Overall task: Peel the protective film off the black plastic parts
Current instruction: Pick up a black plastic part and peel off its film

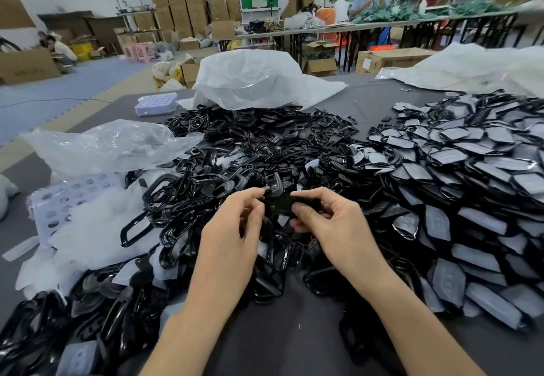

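Black plastic part (279,203) is held above the worktop (279,331), over the loose pile (235,146). Right grip (321,216) clamps its right end under the thumb; left grip (235,222) pinches its upper left corner, likely the film edge (266,189). Pull low and steady, keeping the film whole

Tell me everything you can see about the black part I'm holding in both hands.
The black part is a small, flattish piece of dark plastic, held roughly level above the heap of black parts. The left hand pinches its left end and the right hand grips its right end, thumb on top. Fingers hide much of it; whether film covers it cannot be told.
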Available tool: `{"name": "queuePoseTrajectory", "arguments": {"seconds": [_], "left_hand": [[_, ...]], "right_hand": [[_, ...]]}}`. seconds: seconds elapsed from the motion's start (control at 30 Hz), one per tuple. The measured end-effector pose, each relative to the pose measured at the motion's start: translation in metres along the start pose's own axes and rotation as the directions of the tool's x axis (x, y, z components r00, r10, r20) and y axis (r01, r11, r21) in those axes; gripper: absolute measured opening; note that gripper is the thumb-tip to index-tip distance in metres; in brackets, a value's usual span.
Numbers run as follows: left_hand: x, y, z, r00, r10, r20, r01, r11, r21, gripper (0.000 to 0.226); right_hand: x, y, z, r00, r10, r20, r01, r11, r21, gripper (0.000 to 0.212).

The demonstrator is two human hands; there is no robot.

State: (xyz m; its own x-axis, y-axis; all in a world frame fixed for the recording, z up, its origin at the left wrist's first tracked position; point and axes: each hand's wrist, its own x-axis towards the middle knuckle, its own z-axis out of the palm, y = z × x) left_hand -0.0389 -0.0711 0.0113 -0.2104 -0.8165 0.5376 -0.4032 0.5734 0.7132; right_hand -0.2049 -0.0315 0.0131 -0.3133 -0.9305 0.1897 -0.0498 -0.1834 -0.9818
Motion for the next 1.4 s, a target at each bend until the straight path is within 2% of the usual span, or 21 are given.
{"name": "queuePoseTrajectory", "arguments": {"seconds": [0.1, 0.2, 0.27, 0.37, 0.5, 0.6, 0.67, 0.8, 0.87, 0.97, 1.1, 1.2, 1.4], "left_hand": [[-0.001, -0.008, -0.014, 0.989, 0.011, 0.150, -0.046, 0.972, 0.229, 0.017], [-0.003, -0.012, -0.030, 0.915, -0.002, 0.403, -0.218, 0.839, 0.499, 0.012], [-0.003, -0.012, -0.037, 0.863, -0.067, 0.501, -0.284, 0.756, 0.590, 0.023], [-0.001, -0.009, -0.039, 0.841, -0.130, 0.525, -0.304, 0.690, 0.657, 0.042], [-0.003, -0.002, -0.030, 0.883, -0.054, 0.466, -0.324, 0.649, 0.688, 0.023], [-0.002, 0.001, -0.029, 0.942, -0.058, 0.330, -0.161, 0.787, 0.596, 0.010], [0.002, 0.002, -0.029, 0.971, -0.092, 0.220, -0.026, 0.875, 0.483, 0.011], [0.015, 0.015, -0.021, 0.987, -0.096, 0.126, 0.081, 0.990, 0.117, 0.010], [0.022, 0.019, -0.011, 0.982, -0.143, 0.125, 0.149, 0.988, -0.040, 0.010], [0.023, 0.020, 0.007, 0.965, -0.198, 0.173, 0.230, 0.953, -0.195, 0.015], [0.018, 0.014, 0.010, 0.956, -0.210, 0.205, 0.266, 0.915, -0.304, 0.021], [0.014, 0.012, 0.009, 0.947, -0.207, 0.245, 0.281, 0.904, -0.322, 0.024], [0.013, 0.010, 0.011, 0.968, -0.205, 0.143, 0.243, 0.908, -0.342, 0.023]], "right_hand": [[0.003, 0.002, -0.006, 0.992, -0.026, -0.126, 0.021, 0.999, -0.036, 0.018], [0.004, 0.005, -0.007, 0.986, -0.038, -0.165, 0.029, 0.998, -0.052, 0.015], [0.004, 0.006, -0.006, 0.984, -0.039, -0.172, 0.031, 0.998, -0.051, 0.014], [0.005, 0.006, -0.006, 0.982, -0.036, -0.185, 0.029, 0.999, -0.041, 0.016], [0.005, 0.005, -0.007, 0.978, -0.008, -0.207, 0.004, 1.000, -0.019, 0.019], [0.005, 0.002, -0.008, 0.978, 0.021, -0.209, -0.013, 0.999, 0.040, 0.018], [0.005, -0.001, -0.007, 0.980, 0.046, -0.191, -0.023, 0.992, 0.121, 0.017], [0.005, -0.008, -0.006, 0.994, 0.109, -0.030, -0.090, 0.923, 0.375, 0.013], [0.004, -0.009, -0.004, 0.989, 0.117, 0.087, -0.145, 0.864, 0.482, 0.023], [0.003, -0.007, 0.000, 0.983, 0.098, 0.156, -0.164, 0.855, 0.492, 0.025], [0.005, -0.006, -0.002, 0.991, 0.114, 0.076, -0.137, 0.865, 0.483, 0.019], [0.006, -0.004, -0.002, 0.992, 0.123, 0.038, -0.125, 0.865, 0.486, 0.021], [0.006, -0.004, -0.002, 0.993, 0.119, 0.000, -0.105, 0.875, 0.473, 0.017]]}}
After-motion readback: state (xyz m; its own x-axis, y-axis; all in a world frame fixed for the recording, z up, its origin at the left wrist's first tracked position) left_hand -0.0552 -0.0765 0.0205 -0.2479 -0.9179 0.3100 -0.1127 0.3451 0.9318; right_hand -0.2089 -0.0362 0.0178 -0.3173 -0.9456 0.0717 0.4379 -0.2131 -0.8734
